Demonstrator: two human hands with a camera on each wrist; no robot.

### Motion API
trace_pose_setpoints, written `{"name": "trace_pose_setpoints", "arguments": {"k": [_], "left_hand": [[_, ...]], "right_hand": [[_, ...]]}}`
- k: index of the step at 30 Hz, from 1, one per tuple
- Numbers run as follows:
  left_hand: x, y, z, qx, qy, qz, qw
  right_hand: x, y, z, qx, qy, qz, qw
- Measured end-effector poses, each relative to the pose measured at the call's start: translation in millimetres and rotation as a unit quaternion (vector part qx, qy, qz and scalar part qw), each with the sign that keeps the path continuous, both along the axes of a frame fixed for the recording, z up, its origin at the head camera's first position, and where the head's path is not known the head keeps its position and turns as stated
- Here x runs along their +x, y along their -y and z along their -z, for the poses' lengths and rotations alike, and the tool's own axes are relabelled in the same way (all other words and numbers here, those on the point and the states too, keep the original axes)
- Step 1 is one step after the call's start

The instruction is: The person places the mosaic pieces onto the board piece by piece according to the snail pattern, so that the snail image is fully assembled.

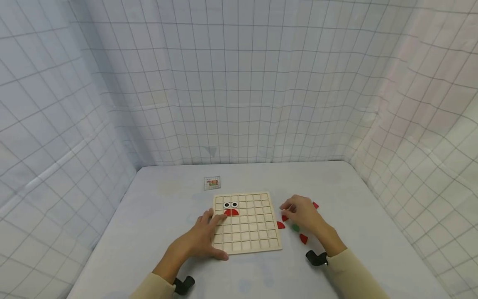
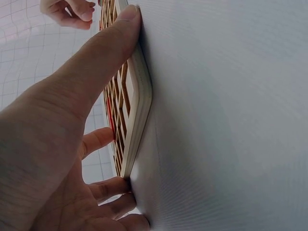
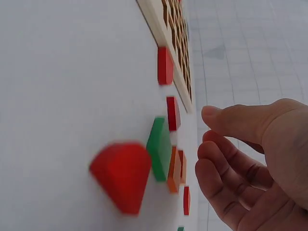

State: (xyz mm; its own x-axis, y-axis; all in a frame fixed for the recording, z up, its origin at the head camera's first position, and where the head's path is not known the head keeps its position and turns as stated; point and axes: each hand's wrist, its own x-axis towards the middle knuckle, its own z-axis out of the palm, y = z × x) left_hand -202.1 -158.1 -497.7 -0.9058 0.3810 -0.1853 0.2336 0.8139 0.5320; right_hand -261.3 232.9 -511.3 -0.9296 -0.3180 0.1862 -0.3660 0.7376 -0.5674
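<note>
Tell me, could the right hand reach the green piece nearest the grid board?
Probably yes: the right hand is close by, with nothing visible in its grip, and nothing appears to lie on the green piece.

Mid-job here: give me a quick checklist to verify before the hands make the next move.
1. Board steadied: ok; the left hand rests on the board, thumb at its near edge.
2. Eye pieces in place: ok; the two eye pieces sit side by side on the grid.
3. Placed red pieces flush: cannot tell; the left index fingertip is at one of the placed red pieces.
4. Right hand free: ok; the right hand shows nothing between thumb and fingers.
5. Loose pieces nearby: ok; a green piece and others lie near that hand.
6. Picture card readable: not ok; the picture card shows too small for detail.
</note>
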Motion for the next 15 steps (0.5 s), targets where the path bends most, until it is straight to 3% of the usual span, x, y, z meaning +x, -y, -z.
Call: {"name": "trace_pose_setpoints", "arguments": {"k": [7,15], "left_hand": [[0.4,1.0,1.5,0.001,0.002,-0.005,1.0],[1.2,1.4,2.0,0.003,0.006,-0.009,0.9999]], "right_hand": [[-7.2,-44,4.9,0.015,0.011,0.087,0.996],[-9.0,-73,11.2,0.016,0.035,0.114,0.9927]]}}
